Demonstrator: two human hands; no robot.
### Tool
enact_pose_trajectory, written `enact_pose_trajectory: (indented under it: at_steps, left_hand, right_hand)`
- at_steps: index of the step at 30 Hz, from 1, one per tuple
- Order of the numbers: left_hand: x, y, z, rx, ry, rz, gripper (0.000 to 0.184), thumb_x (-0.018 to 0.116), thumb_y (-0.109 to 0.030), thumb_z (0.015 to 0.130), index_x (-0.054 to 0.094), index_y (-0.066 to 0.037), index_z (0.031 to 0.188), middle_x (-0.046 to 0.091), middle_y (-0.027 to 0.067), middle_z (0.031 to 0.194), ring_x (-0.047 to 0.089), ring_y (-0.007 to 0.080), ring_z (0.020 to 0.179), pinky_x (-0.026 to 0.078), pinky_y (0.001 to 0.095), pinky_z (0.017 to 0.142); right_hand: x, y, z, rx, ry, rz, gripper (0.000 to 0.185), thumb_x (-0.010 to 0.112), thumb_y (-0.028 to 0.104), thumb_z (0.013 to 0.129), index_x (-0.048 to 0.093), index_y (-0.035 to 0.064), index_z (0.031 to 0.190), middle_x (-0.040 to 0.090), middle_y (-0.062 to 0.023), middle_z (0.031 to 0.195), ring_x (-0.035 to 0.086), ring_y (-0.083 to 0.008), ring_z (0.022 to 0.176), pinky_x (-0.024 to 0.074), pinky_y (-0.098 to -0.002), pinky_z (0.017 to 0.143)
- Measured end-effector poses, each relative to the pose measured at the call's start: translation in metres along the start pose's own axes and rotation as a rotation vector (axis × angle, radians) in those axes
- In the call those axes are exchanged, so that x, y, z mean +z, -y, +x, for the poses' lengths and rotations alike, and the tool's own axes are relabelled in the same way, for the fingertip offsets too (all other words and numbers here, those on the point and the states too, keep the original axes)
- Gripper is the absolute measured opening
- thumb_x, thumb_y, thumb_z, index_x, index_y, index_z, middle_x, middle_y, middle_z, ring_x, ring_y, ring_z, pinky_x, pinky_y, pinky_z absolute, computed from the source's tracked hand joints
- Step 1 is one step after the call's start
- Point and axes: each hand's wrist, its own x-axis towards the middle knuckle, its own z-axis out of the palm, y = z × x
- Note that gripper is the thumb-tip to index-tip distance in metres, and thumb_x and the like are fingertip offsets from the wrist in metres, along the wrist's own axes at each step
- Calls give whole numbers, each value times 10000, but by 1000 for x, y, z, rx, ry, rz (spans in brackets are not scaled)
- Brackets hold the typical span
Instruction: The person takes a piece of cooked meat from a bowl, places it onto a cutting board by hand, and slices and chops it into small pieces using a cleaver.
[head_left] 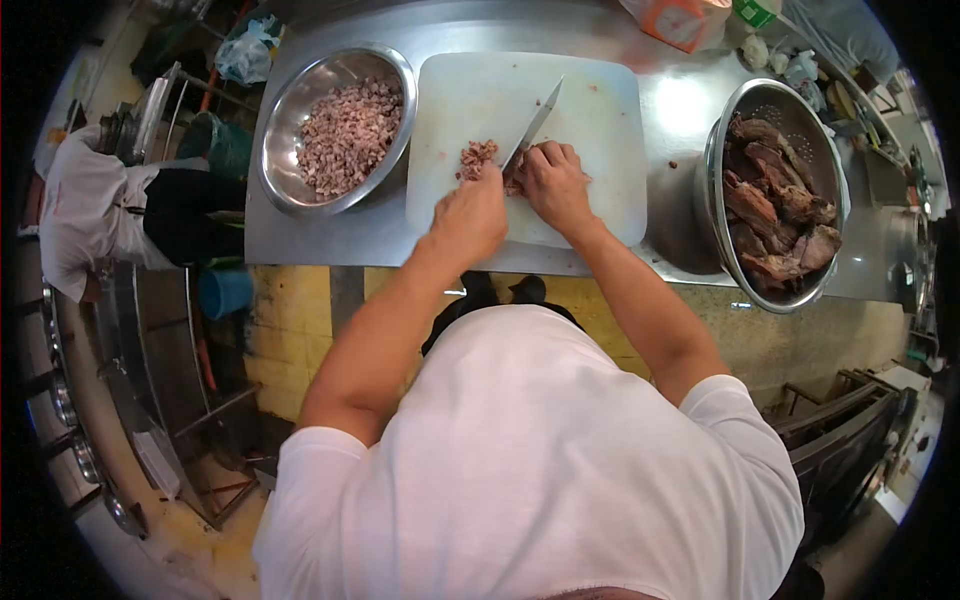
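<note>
A kitchen knife (540, 120) is gripped in my left hand (472, 215), its blade pointing up and away across the white cutting board (600, 110). My right hand (555, 185) lies just right of the blade, fingers curled down over a piece of meat (514, 186) that is mostly hidden beneath them. Left of the blade sits a small heap of chopped meat (477, 158), close to my left knuckles. A steel bowl (285, 155) holding plenty of diced meat (350, 135) stands left of the board.
Right of the board, a steel colander (716, 190) holds large pieces of dark cooked meat (770, 205). An orange-and-white package (680, 22) sits at the back of the steel table (675, 130). Another person (100, 200) bends over at far left, near a blue bucket (225, 292).
</note>
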Motion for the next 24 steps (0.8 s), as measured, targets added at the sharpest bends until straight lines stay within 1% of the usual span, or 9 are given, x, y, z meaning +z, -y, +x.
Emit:
enact_pose_trajectory:
  at_steps: [2, 5, 7, 11, 14, 16, 21, 23, 24]
  left_hand:
    - [-25, -7, -8, 53, -2, 12, 173, 496, -97, 992, 464, 49, 1079, 682, 346, 854, 669, 551, 865, 494, 637, 824]
    - [-29, -19, -27, -45, 184, 22, 241, 508, -3, 896, 491, 70, 1125, 691, 377, 978, 688, 530, 977, 527, 585, 895]
    - [1, -17, -9, -101, 106, -6, 263, 516, -16, 897, 495, 75, 1144, 694, 371, 984, 687, 531, 979, 520, 587, 910]
    - [-27, -18, 2, -21, 97, 2, 278, 521, -26, 896, 493, 74, 1154, 696, 367, 1005, 686, 526, 992, 518, 589, 915]
    - [-23, -24, -16, -84, 181, -27, 248, 521, -26, 899, 514, 75, 1125, 698, 355, 1005, 684, 516, 1005, 521, 582, 914]
    - [22, -13, -2, -80, 6, -46, 204, 498, -108, 1001, 486, 82, 1076, 671, 373, 903, 658, 549, 925, 491, 617, 842]
    - [-13, -14, 3, 74, 16, -41, 213, 501, -114, 997, 485, 80, 1084, 671, 386, 939, 653, 565, 908, 489, 629, 854]
    - [-2, -18, -7, -123, 90, -97, 216, 506, -121, 1001, 514, 80, 1076, 676, 376, 953, 654, 558, 940, 496, 608, 881]
    - [20, -11, -1, -105, 43, -86, 213, 510, -114, 1001, 517, 82, 1083, 675, 378, 959, 651, 555, 961, 494, 601, 898]
  right_hand:
    - [2, 1, 3, -3, -19, -1, 254, 745, 107, 784, 625, 63, 1004, 614, -132, 1011, 575, -359, 1017, 480, -466, 891]
    - [3, 0, -4, 46, -43, 15, 255, 742, 110, 789, 626, 61, 1011, 614, -135, 1016, 571, -355, 1014, 478, -465, 889]
    - [8, -3, -3, 32, -33, 20, 261, 745, 115, 795, 626, 57, 1020, 612, -136, 1020, 569, -357, 1021, 478, -464, 896]
    - [5, -2, -2, 37, -35, 62, 262, 739, 113, 799, 629, 54, 1029, 610, -136, 1017, 568, -359, 1019, 481, -466, 897]
    - [3, -2, -5, 69, -59, 60, 256, 732, 102, 798, 632, 50, 1028, 608, -137, 1013, 566, -360, 1001, 479, -465, 889]
    - [2, 1, -3, 51, -106, 104, 194, 691, 27, 807, 626, 49, 988, 611, -138, 964, 573, -372, 936, 498, -475, 836]
    - [7, -4, -5, 46, -84, 66, 238, 712, 68, 801, 646, 45, 1028, 614, -144, 996, 577, -365, 981, 491, -466, 861]
    - [9, -2, -7, 37, -109, 47, 233, 711, 59, 799, 650, 45, 1023, 617, -146, 989, 581, -368, 973, 494, -467, 853]
    - [9, -2, -9, 41, -105, 85, 218, 709, 62, 804, 651, 47, 1014, 620, -144, 984, 584, -366, 963, 494, -467, 859]
